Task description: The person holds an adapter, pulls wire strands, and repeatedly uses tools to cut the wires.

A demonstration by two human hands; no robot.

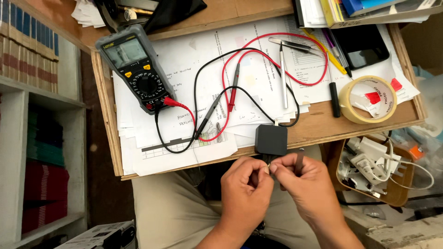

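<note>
grey multimeter (138, 69) with yellow buttons, red lead (258, 55), black lead (203, 87), black square adapter (272, 139), cream tape roll (368, 99).

Wood desk (323, 127) w/ papers; bookshelf (27, 92) at left, daylit.

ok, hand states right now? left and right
Left hand: fingers pinched shut on a small part at the black adapter; part too small to identify.
Right hand: pinched on the same spot, touching the adapter.
</note>
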